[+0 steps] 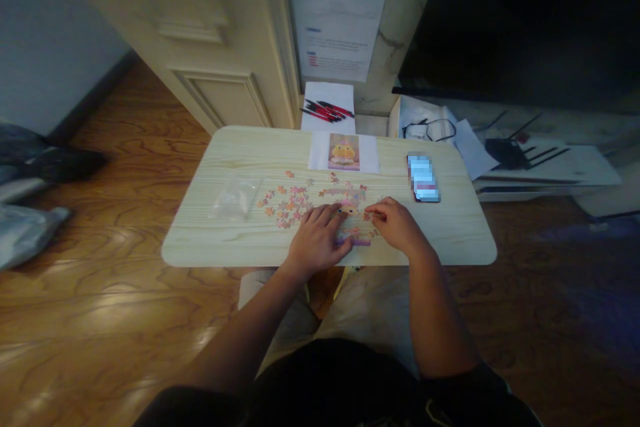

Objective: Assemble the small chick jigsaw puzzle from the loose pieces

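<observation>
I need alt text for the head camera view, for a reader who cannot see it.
Seen from above, a person's left hand and right hand rest on a partly built jigsaw puzzle on a small pale wooden table. Loose pieces lie to the left, beside a clear plastic bag. A reference picture and a phone lie farther back.

Dim, warm light is falling on the table point(450, 240), leaving the room behind it sinking into black. Glare is streaking the floor point(100, 320) left of the table. Edges are bending, and detail is blurring throughout.
</observation>
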Action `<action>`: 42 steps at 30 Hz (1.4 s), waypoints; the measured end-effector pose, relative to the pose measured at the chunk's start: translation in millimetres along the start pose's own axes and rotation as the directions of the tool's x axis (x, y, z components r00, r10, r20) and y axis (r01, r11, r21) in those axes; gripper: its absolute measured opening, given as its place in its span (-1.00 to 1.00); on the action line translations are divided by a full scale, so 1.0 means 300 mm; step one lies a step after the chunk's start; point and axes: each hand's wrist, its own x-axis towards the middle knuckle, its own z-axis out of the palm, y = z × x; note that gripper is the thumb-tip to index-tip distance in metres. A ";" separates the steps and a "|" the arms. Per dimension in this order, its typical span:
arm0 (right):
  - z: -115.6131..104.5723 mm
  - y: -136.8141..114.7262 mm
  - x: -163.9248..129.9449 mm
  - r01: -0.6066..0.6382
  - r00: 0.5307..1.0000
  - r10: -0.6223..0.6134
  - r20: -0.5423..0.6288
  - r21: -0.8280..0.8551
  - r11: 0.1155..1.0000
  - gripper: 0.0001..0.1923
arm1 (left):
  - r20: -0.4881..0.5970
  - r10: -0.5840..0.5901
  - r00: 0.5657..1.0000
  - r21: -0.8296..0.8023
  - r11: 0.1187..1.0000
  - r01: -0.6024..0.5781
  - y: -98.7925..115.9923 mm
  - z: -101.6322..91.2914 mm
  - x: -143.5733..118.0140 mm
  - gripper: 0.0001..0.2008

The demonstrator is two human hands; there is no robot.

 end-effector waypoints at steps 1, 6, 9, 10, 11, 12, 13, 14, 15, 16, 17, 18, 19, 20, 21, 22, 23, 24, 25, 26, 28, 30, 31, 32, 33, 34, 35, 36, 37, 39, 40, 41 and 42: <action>0.001 -0.004 -0.001 0.001 1.000 -0.002 0.007 0.005 1.000 -0.76 | -0.001 0.001 1.000 -0.001 1.000 -0.001 0.000 0.000 0.000 -0.45; 0.002 -0.017 -0.005 -0.020 1.000 0.020 -0.023 0.002 1.000 -0.93 | 0.007 -0.003 1.000 0.005 1.000 0.003 0.000 -0.001 -0.002 -0.46; 0.000 -0.015 -0.004 -0.029 0.999 0.029 -0.018 0.002 1.000 -0.92 | 0.004 -0.005 1.000 0.003 1.000 0.005 0.002 -0.003 -0.001 -0.46; -0.001 -0.014 -0.003 -0.031 0.999 0.031 -0.015 0.003 1.000 -0.92 | 0.003 -0.005 1.000 0.001 1.000 0.005 0.002 -0.003 -0.001 -0.46; -0.001 -0.013 -0.003 -0.032 0.999 0.033 -0.013 0.005 0.999 -0.93 | 0.002 -0.005 1.000 0.000 1.000 0.005 0.002 -0.003 -0.001 -0.46; -0.002 -0.012 -0.003 -0.035 0.999 0.035 -0.012 0.005 0.999 -0.94 | 0.001 -0.004 1.000 0.000 1.000 0.004 0.002 -0.002 -0.001 -0.46; -0.002 -0.011 -0.004 -0.035 0.999 0.035 -0.013 0.004 0.999 -0.95 | -0.001 -0.004 1.000 0.000 1.000 0.004 0.003 -0.002 -0.001 -0.46; -0.001 -0.010 -0.004 -0.034 0.999 0.034 -0.017 0.001 0.999 -0.96 | -0.002 -0.005 1.000 0.001 1.000 0.005 0.002 -0.001 0.000 -0.46; -0.001 -0.009 -0.005 -0.033 0.999 0.032 -0.021 -0.001 0.999 -0.96 | -0.003 -0.006 1.000 0.003 1.000 0.006 0.002 0.000 0.000 -0.47; 0.000 -0.008 -0.005 -0.031 0.999 0.031 -0.022 -0.005 1.000 -0.96 | -0.004 -0.005 1.000 0.005 1.000 0.006 0.002 0.000 0.000 -0.47; 0.000 -0.008 -0.005 -0.029 0.999 0.029 -0.023 -0.008 1.000 -0.96 | -0.002 -0.005 1.000 0.006 1.000 0.005 0.002 0.000 0.000 -0.47; 0.001 -0.007 -0.005 -0.026 0.999 0.026 -0.022 -0.010 1.000 -0.96 | -0.001 -0.004 1.000 0.007 1.000 0.004 0.002 0.001 0.000 -0.47; 0.002 -0.008 -0.005 -0.020 1.000 0.020 -0.021 -0.010 1.000 -0.96 | -0.001 -0.004 1.000 0.008 1.000 0.004 0.002 0.000 0.000 -0.47; 0.004 -0.008 -0.005 -0.014 1.000 0.014 -0.019 -0.008 1.000 -0.96 | 0.001 0.000 1.000 0.008 1.000 0.000 0.001 0.000 0.000 -0.47; 0.005 -0.009 -0.006 -0.010 1.000 0.010 -0.018 -0.006 1.000 -0.96 | 0.000 0.002 1.000 0.008 1.000 -0.002 0.001 0.000 0.000 -0.47; 0.006 -0.010 -0.006 -0.009 1.000 0.009 -0.017 -0.005 1.000 -0.97 | 0.001 0.004 1.000 0.009 1.000 -0.004 0.001 0.000 0.000 -0.46; 0.007 -0.011 -0.006 -0.011 1.000 0.011 -0.016 -0.006 1.000 -0.97 | 0.000 0.006 1.000 0.010 1.000 -0.006 0.001 -0.001 0.001 -0.46; 0.007 -0.011 -0.007 -0.015 1.000 0.015 -0.014 -0.009 1.000 -0.97 | 0.000 0.009 1.000 0.010 1.000 -0.009 0.001 -0.001 0.001 -0.45; 0.006 -0.012 -0.007 -0.021 1.000 0.021 -0.012 -0.012 1.000 -0.96 | 0.000 0.011 1.000 0.012 1.000 -0.011 0.001 -0.001 0.001 -0.44; 0.005 -0.012 -0.008 -0.030 1.000 0.030 -0.009 -0.016 0.999 -0.95 | -0.001 0.012 1.000 0.015 1.000 -0.012 0.001 -0.001 0.001 -0.44; -0.002 -0.009 -0.010 -0.044 0.999 0.044 0.001 -0.018 0.999 -0.97 | -0.003 0.014 1.000 0.022 1.000 -0.014 0.002 -0.002 0.002 -0.44; -0.011 -0.004 -0.013 -0.044 0.999 0.045 0.021 -0.022 0.999 -0.94 | -0.006 0.012 1.000 0.029 1.000 -0.012 0.004 -0.003 0.002 -0.44; -0.014 -0.002 -0.015 -0.039 0.999 0.040 0.029 -0.032 0.999 -0.88 | -0.008 0.010 1.000 0.031 0.999 -0.009 0.005 -0.004 0.001 -0.44; -0.017 0.000 -0.017 -0.029 0.999 0.031 0.031 -0.048 0.998 -0.82 | -0.010 0.007 1.000 0.031 1.000 -0.007 0.007 -0.005 0.000 -0.44; -0.018 0.001 -0.019 -0.021 0.999 0.023 0.024 -0.069 0.997 -0.79 | -0.011 0.005 1.000 0.029 1.000 -0.005 0.008 -0.006 0.000 -0.44; -0.017 0.000 -0.022 -0.016 1.000 0.016 0.004 -0.084 0.996 -0.77 | -0.015 0.002 1.000 0.028 1.000 -0.002 0.009 -0.007 -0.001 -0.44; -0.015 -0.001 -0.024 -0.009 1.000 0.008 -0.012 -0.091 0.996 -0.78 | -0.019 0.002 1.000 0.026 1.000 -0.001 0.011 -0.008 -0.002 -0.43; -0.011 -0.003 -0.025 -0.008 1.000 0.006 -0.026 -0.093 0.996 -0.82 | -0.023 0.001 1.000 0.024 1.000 -0.001 0.012 -0.009 -0.002 -0.43; -0.006 -0.006 -0.027 -0.007 1.000 0.005 -0.029 -0.096 0.995 -0.86 | -0.026 0.000 1.000 0.021 1.000 0.000 0.013 -0.010 -0.003 -0.43; 0.004 -0.011 -0.028 -0.013 1.000 0.011 -0.019 -0.102 0.995 -0.92 | -0.028 -0.002 1.000 0.016 1.000 0.003 0.013 -0.010 -0.004 -0.44; 0.008 -0.014 -0.028 -0.017 1.000 0.016 -0.010 -0.103 0.995 -0.93 | -0.029 -0.004 1.000 0.013 1.000 0.004 0.013 -0.010 -0.004 -0.44; 0.011 -0.015 -0.028 -0.017 1.000 0.017 0.000 -0.099 0.995 -0.93 | -0.031 -0.005 1.000 0.010 1.000 0.005 0.012 -0.009 -0.005 -0.45; 0.013 -0.016 -0.028 -0.016 1.000 0.017 0.008 -0.091 0.996 -0.91 | -0.033 -0.006 0.999 0.008 1.000 0.006 0.011 -0.008 -0.005 -0.45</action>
